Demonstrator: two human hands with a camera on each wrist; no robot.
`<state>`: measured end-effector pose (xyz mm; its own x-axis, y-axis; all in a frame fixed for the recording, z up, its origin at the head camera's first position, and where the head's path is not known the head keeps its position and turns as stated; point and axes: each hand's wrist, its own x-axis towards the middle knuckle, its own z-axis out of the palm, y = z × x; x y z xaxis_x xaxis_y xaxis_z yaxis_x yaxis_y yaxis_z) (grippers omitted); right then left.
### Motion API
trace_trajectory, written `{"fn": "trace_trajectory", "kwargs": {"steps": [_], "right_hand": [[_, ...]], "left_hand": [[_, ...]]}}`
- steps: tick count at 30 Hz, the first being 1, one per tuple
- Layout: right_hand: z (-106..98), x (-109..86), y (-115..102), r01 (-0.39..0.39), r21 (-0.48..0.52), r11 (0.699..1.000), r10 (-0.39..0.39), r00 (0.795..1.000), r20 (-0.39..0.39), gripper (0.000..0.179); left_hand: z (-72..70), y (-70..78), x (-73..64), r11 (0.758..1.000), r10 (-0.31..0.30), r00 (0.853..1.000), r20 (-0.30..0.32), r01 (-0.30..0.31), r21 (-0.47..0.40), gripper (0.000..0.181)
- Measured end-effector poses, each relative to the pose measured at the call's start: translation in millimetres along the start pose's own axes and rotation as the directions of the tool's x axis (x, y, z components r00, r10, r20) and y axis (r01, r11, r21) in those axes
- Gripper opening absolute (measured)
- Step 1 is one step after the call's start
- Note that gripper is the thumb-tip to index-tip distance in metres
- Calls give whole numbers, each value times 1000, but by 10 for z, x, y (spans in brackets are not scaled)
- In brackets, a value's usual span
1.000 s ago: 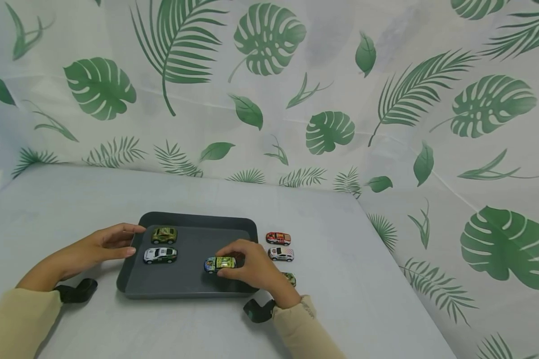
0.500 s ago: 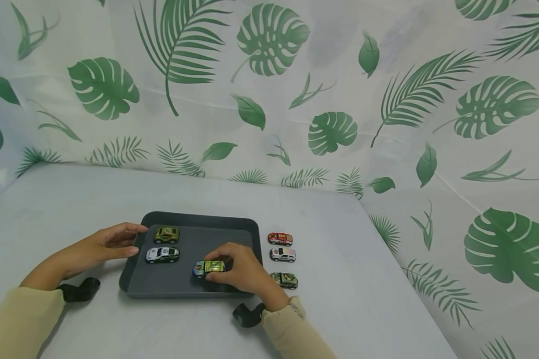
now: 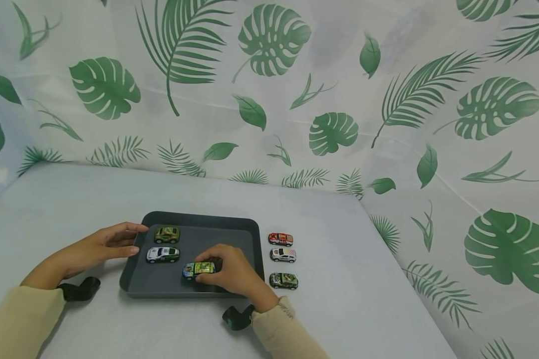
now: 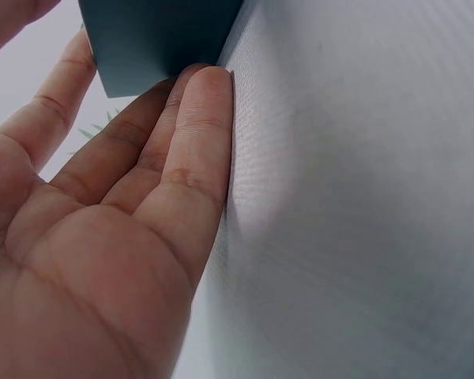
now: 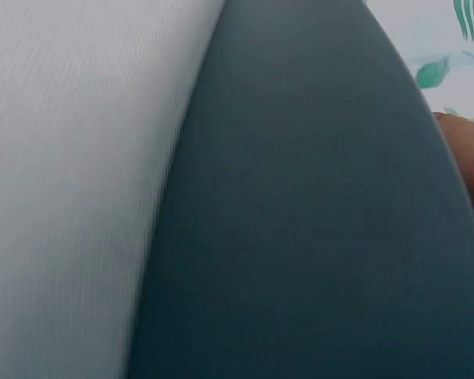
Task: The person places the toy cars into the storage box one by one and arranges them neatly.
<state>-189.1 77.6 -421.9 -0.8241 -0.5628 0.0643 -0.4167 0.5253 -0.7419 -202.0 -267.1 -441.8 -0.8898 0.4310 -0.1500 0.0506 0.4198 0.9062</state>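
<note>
My right hand (image 3: 234, 269) pinches a blue-and-yellow toy car (image 3: 201, 269) between thumb and fingers, low over the front middle of the dark grey tray (image 3: 233, 227). In the right wrist view the tray's outer wall (image 5: 300, 189) covers most of that hand. At the tray's left side, my left hand (image 3: 101, 249) has its fingertips right at the rim. The left wrist view shows its extended fingers (image 4: 201, 134) against the tray wall (image 4: 158, 47). A camouflage green toy car (image 3: 167, 235) and a white-and-green toy car (image 3: 162, 255) stand inside the tray, at its left.
On the white table to the tray's right stand a red toy car (image 3: 280, 239), a white toy car (image 3: 283, 255) and a dark green patterned toy car (image 3: 284, 281), in a column. A leaf-print cloth (image 3: 287, 99) hangs behind the table and along its right side.
My right hand has carried the blue-and-yellow toy car leftward across the tray, uncovering the dark green patterned car on the table. The left hand stays at the tray's left rim.
</note>
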Motion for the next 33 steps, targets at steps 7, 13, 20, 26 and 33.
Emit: {"fn": "trace_trajectory", "kwargs": {"steps": [7,13,20,26,33], "right_hand": [[71,48,-34,-20,1,1000,20,1000,3,28],[135,83,-68,-50,3,999,50,999,0,28],[194,143,-116,-63,19,998,63,998,0,26],[228,169,-170,-62,5,998,62,998,4,26],[291,208,-245,-77,0,997,77,997,-4,26]], "left_hand": [[1,-11,0,1000,2,1000,-5,-2,5,66],[1,0,13,1000,-10,1000,-1,10,-6,67],[3,8,1,1000,-8,1000,2,8,-14,67],[-2,10,-3,1000,-8,1000,8,8,-16,67],[-4,18,1,1000,-9,1000,6,9,-18,68]]}}
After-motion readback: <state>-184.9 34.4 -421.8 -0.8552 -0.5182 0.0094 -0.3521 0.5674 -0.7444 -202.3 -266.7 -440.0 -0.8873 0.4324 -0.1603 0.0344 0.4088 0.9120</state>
